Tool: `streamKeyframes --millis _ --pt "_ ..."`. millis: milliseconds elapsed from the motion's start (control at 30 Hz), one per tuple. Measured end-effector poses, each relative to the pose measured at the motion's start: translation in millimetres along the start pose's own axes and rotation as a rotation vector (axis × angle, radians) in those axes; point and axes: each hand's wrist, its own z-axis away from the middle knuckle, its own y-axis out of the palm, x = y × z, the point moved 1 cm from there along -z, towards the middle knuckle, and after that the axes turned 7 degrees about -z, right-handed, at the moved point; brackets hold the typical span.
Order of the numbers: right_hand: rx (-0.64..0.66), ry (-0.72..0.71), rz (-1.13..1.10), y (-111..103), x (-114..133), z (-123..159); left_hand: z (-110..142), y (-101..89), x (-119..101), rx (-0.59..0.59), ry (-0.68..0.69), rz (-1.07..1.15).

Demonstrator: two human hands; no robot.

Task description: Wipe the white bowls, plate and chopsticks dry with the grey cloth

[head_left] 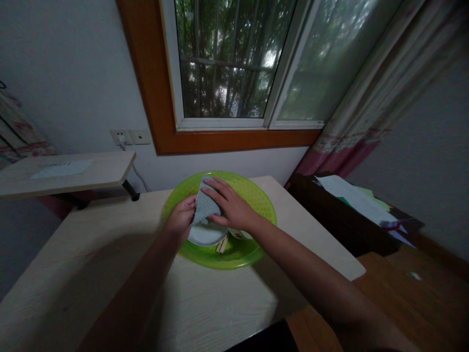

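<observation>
Over the green plastic basin [269, 212], both hands meet at a grey textured cloth [205, 208]. My right hand [234, 205] lies across the cloth with its fingers bent over it, pressing it from the right. On the other side, my left hand [182, 215] is closed at the cloth's left edge. A thin pale edge shows beside its fingers, but what it grips there is mostly covered. Below the hands a white plate [207, 236] rests in the basin. Light wooden chopsticks [222, 244] lie beside it, and a patterned white bowl [240, 234] is partly hidden under my right wrist.
The basin stands on a pale wooden table [220, 303] near the wall and window [227, 63]. A raised shelf [98, 171] is at the left, below a wall socket [122, 137]. Papers [355, 198] lie on dark furniture at the right, by a curtain [340, 142].
</observation>
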Motion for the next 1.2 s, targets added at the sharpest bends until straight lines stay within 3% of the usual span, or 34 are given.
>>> streamKeyframes --millis 100,200,500,667,833,1000,1200 --pt "0.032 -0.068 0.006 -2 3 -2 -1 0.3 2 -0.012 -0.008 0.002" --pt "-0.015 -0.044 -0.041 -3 3 -3 -1 0.2 2 -0.036 0.018 -0.003" --pt "-0.280 0.303 -0.370 1 -22 4 4 2.9 -4 -0.066 0.036 -0.059" --pt "-0.264 0.472 -0.531 6 -29 7 2 2.6 -4 -0.064 0.096 -0.030" --pt "-0.171 0.454 -0.589 6 -21 4 0 2.1 -4 -0.070 0.142 -0.016" --pt "-0.175 0.460 -0.705 6 -21 5 1 1.3 -2 -0.046 0.139 -0.065" --pt "-0.172 0.472 -0.724 9 -30 10 3 1.5 6 0.071 0.095 -0.163"
